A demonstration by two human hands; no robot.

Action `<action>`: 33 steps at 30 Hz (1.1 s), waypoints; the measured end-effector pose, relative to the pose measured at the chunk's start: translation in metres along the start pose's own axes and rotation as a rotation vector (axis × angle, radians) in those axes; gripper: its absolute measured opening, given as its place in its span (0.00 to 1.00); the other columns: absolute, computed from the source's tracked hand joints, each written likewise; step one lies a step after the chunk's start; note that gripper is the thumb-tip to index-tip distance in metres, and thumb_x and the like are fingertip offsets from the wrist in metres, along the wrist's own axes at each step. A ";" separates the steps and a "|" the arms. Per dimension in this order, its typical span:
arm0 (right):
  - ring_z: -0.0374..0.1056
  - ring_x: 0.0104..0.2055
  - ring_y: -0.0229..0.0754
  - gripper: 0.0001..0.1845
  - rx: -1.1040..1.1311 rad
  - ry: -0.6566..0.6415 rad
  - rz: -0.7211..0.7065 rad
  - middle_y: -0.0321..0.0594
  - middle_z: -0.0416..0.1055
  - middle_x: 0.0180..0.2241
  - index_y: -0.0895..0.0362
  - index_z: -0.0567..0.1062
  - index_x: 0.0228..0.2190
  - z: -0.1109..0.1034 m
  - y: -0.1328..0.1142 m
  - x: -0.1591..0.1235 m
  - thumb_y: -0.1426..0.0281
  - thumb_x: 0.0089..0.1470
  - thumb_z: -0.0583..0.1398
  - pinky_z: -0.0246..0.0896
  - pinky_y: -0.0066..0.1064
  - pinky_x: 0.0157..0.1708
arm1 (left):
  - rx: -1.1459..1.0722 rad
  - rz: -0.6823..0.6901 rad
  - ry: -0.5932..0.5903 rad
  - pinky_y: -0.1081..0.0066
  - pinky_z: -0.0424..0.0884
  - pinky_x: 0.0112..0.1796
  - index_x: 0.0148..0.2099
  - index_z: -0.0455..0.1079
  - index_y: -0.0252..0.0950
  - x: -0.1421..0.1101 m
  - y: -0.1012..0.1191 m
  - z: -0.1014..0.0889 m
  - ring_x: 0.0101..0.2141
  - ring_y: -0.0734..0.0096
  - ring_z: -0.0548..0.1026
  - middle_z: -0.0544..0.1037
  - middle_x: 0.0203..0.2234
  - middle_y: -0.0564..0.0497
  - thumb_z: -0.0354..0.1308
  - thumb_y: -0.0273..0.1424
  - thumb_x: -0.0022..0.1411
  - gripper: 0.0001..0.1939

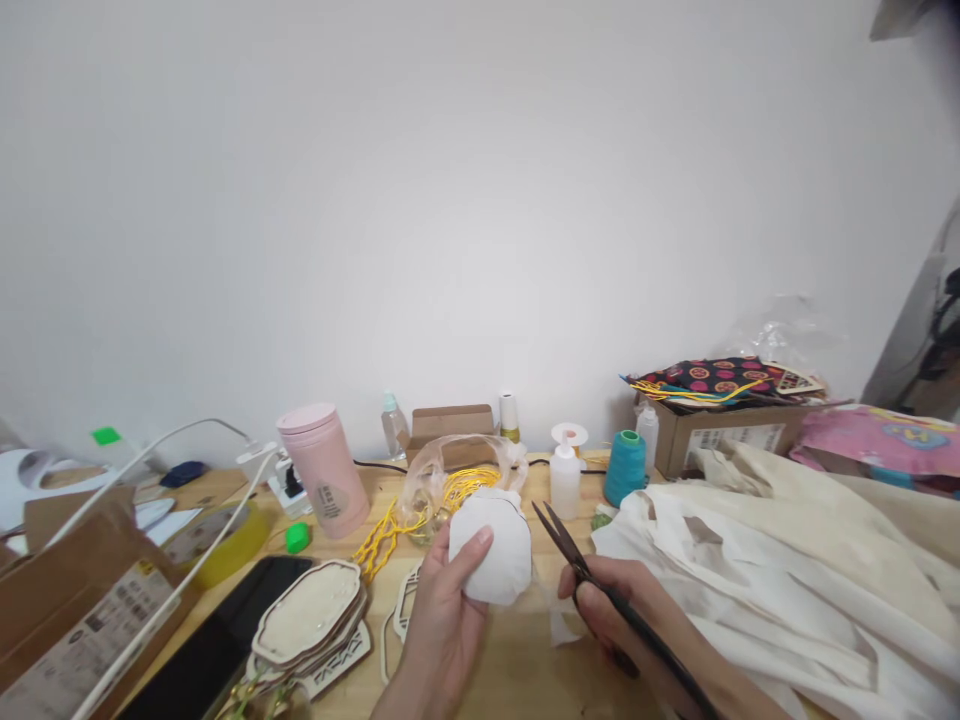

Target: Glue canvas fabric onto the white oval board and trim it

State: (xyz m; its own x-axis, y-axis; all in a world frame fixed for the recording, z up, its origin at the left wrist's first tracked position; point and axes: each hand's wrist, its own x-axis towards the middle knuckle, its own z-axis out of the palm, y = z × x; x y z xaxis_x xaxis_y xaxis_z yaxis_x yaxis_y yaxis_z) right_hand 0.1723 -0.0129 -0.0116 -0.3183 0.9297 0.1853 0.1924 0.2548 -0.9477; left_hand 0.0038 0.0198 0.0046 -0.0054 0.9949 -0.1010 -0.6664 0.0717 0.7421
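Observation:
My left hand (454, 610) grips a white rounded fabric piece (491, 555), thumb across its front and fingers behind it. A dark line runs near the top edge of that piece. In my right hand (630, 600) is a pair of black scissors (568, 545), tips pointing up and left, blades slightly apart. The scissors are just right of the fabric piece and do not touch it. Below, between my hands, a small white scrap (562, 628) lies on the wooden table (525, 670).
White cloth (750, 560) spreads over the right side. Behind my hands stand a white squeeze bottle (565, 480), a teal thread cone (625, 468) and yellow cord (472, 485). To the left are a pink tumbler (326, 475), stacked wooden plaques (307, 615), a black phone (217, 640) and a cardboard box (82, 610).

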 end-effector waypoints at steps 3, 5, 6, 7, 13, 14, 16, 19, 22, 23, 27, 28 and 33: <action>0.47 0.20 0.32 0.16 -0.173 0.015 0.011 0.29 0.51 0.17 0.58 0.64 0.20 -0.002 -0.002 0.002 0.60 0.52 0.52 0.42 0.24 0.18 | 0.005 -0.006 -0.007 0.68 0.72 0.36 0.49 0.62 0.36 -0.002 0.000 0.000 0.32 0.67 0.76 0.78 0.31 0.49 0.60 0.22 0.47 0.25; 0.47 0.20 0.32 0.16 -0.245 0.013 0.004 0.29 0.51 0.17 0.58 0.62 0.17 -0.002 -0.001 0.003 0.63 0.51 0.52 0.42 0.24 0.19 | 0.038 0.006 -0.008 0.68 0.72 0.36 0.50 0.60 0.37 -0.003 -0.001 0.000 0.32 0.67 0.76 0.78 0.31 0.49 0.60 0.22 0.47 0.26; 0.47 0.20 0.32 0.16 -0.262 0.015 0.005 0.29 0.50 0.17 0.58 0.62 0.17 -0.001 -0.001 0.003 0.64 0.52 0.51 0.41 0.24 0.18 | 0.054 0.011 -0.013 0.67 0.72 0.36 0.51 0.59 0.37 -0.003 -0.002 0.000 0.33 0.67 0.76 0.78 0.32 0.49 0.60 0.23 0.48 0.27; 0.46 0.20 0.32 0.17 -0.271 0.019 0.008 0.29 0.50 0.16 0.58 0.60 0.16 -0.001 -0.001 0.003 0.64 0.52 0.51 0.41 0.24 0.18 | 0.065 0.011 -0.019 0.67 0.72 0.36 0.52 0.58 0.38 -0.003 -0.003 0.000 0.33 0.66 0.76 0.78 0.32 0.49 0.60 0.23 0.48 0.28; 0.46 0.20 0.32 0.17 -0.262 0.019 0.001 0.29 0.48 0.16 0.57 0.60 0.16 -0.001 -0.003 0.002 0.62 0.51 0.51 0.40 0.24 0.18 | 0.081 -0.013 -0.042 0.68 0.71 0.36 0.54 0.55 0.38 -0.002 -0.009 -0.001 0.35 0.65 0.75 0.78 0.34 0.48 0.60 0.24 0.48 0.31; 0.46 0.20 0.32 0.17 -0.265 0.019 0.006 0.29 0.48 0.16 0.57 0.61 0.16 -0.001 -0.003 0.002 0.62 0.51 0.51 0.40 0.24 0.18 | 0.073 -0.011 -0.046 0.68 0.71 0.37 0.55 0.55 0.39 -0.002 -0.009 -0.001 0.35 0.65 0.75 0.77 0.34 0.48 0.60 0.24 0.49 0.31; 0.47 0.20 0.33 0.17 -0.280 0.021 0.016 0.29 0.49 0.16 0.57 0.61 0.16 -0.002 -0.003 0.002 0.62 0.51 0.51 0.40 0.24 0.18 | 0.067 -0.008 -0.049 0.68 0.71 0.37 0.54 0.55 0.39 -0.002 -0.009 -0.002 0.35 0.65 0.75 0.77 0.34 0.48 0.60 0.24 0.49 0.31; 0.47 0.21 0.33 0.17 -0.301 0.024 0.022 0.29 0.49 0.17 0.57 0.60 0.16 -0.002 -0.002 0.003 0.62 0.51 0.51 0.41 0.24 0.18 | 0.079 -0.008 -0.031 0.68 0.72 0.36 0.54 0.55 0.39 -0.001 -0.009 -0.002 0.35 0.65 0.75 0.78 0.33 0.49 0.60 0.24 0.48 0.31; 0.45 0.20 0.32 0.17 -0.300 0.042 0.036 0.29 0.47 0.16 0.57 0.58 0.15 0.001 -0.001 0.004 0.63 0.51 0.51 0.39 0.25 0.18 | 0.069 -0.018 -0.023 0.69 0.72 0.36 0.54 0.55 0.39 -0.002 -0.010 -0.003 0.34 0.66 0.75 0.78 0.32 0.50 0.60 0.24 0.49 0.30; 0.44 0.20 0.32 0.18 -0.279 0.046 0.047 0.29 0.47 0.16 0.57 0.57 0.15 0.002 -0.002 0.005 0.63 0.50 0.51 0.39 0.25 0.18 | 0.063 -0.023 -0.025 0.68 0.72 0.36 0.54 0.56 0.40 -0.002 -0.011 -0.003 0.34 0.66 0.75 0.78 0.32 0.50 0.60 0.24 0.49 0.30; 0.43 0.17 0.30 0.19 -0.100 0.018 0.112 0.28 0.46 0.15 0.57 0.60 0.17 0.005 -0.007 0.002 0.57 0.50 0.51 0.36 0.24 0.14 | 0.051 -0.032 -0.024 0.69 0.72 0.35 0.53 0.57 0.39 -0.002 -0.011 -0.004 0.32 0.68 0.76 0.77 0.32 0.49 0.60 0.23 0.48 0.29; 0.43 0.15 0.30 0.20 -0.050 0.005 0.123 0.27 0.47 0.14 0.57 0.63 0.18 0.004 -0.008 0.000 0.55 0.50 0.50 0.36 0.24 0.13 | 0.049 -0.029 -0.023 0.69 0.72 0.34 0.53 0.57 0.39 -0.002 -0.010 -0.004 0.31 0.69 0.76 0.77 0.33 0.49 0.60 0.23 0.48 0.29; 0.40 0.11 0.28 0.25 0.126 -0.045 0.167 0.24 0.47 0.11 0.58 0.69 0.27 0.001 -0.001 -0.002 0.48 0.47 0.51 0.34 0.23 0.10 | 0.043 0.006 0.016 0.71 0.72 0.31 0.49 0.62 0.36 0.000 -0.004 -0.005 0.29 0.71 0.75 0.78 0.32 0.48 0.60 0.23 0.48 0.24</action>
State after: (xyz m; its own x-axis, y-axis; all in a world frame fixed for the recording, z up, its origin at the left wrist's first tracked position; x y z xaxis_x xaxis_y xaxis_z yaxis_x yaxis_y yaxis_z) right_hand 0.1723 -0.0153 -0.0110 -0.3330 0.9428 0.0139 0.1293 0.0603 -0.9898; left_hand 0.0026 0.0196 -0.0012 -0.0212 0.9940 -0.1069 -0.6337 0.0694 0.7705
